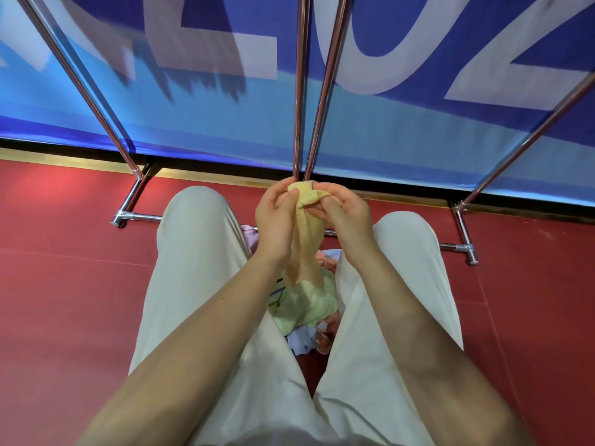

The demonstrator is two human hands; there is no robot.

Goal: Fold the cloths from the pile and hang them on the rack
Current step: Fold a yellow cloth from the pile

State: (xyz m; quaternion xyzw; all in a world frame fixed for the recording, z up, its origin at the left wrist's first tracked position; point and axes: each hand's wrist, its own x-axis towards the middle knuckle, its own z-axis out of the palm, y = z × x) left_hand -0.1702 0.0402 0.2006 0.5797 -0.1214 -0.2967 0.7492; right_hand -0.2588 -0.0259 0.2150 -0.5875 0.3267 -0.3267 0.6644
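A yellow cloth [307, 226] hangs down between my two hands. My left hand [277, 214] pinches its top edge on the left and my right hand [344, 210] pinches it on the right, close together, just in front of the rack's two middle poles [310, 107]. Below, between my legs on the floor, lies the pile of cloths [309, 307]: a light green one on top, with blue, pink and orange ones partly hidden by my trousers.
The chrome rack's slanted poles [83, 82] rise left and right, its base bars [138, 216] rest on the red floor [64, 268]. A blue banner [225, 117] stands close behind the rack. My knees in cream trousers [193, 239] flank the pile.
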